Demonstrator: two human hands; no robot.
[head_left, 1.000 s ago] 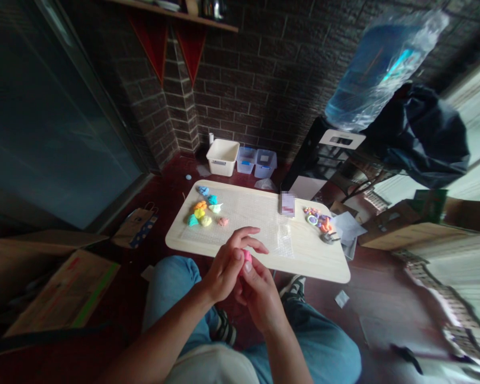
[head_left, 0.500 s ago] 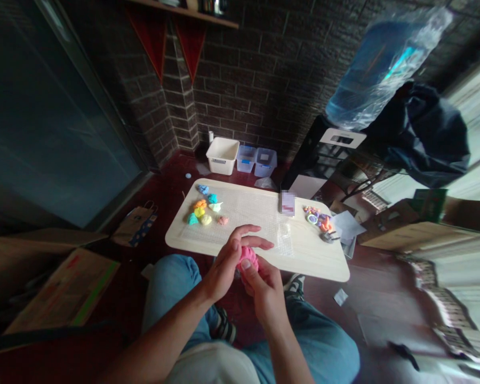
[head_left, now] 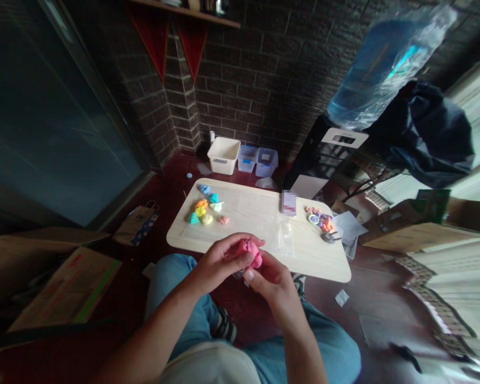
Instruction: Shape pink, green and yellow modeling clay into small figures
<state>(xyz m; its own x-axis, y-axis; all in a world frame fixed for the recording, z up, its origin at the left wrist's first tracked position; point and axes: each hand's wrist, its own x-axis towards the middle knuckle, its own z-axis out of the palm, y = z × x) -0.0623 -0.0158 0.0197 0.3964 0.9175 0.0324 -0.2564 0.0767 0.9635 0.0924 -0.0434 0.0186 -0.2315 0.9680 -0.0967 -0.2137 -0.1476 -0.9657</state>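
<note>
A lump of pink modelling clay is held between my two hands, just above the near edge of the table. My left hand wraps round it from the left, thumb across its front and fingers behind. On the lower right side, my right hand grips it with the thumb low and the fingers partly hidden. Several small clay lumps lie on the table's left half, among them a blue one, an orange one, a green one and a pale pink one.
Bubble wrap covers the table's middle. A small pale box stands at the back edge; coloured small items lie at the right end. Beyond are a white bin, clear blue tubs and a water dispenser.
My left hand's fingers, stretched out over the pink clay before, have closed round it. My right hand has shifted slightly right and lower, and its thumb has slid down off the clay's front.
</note>
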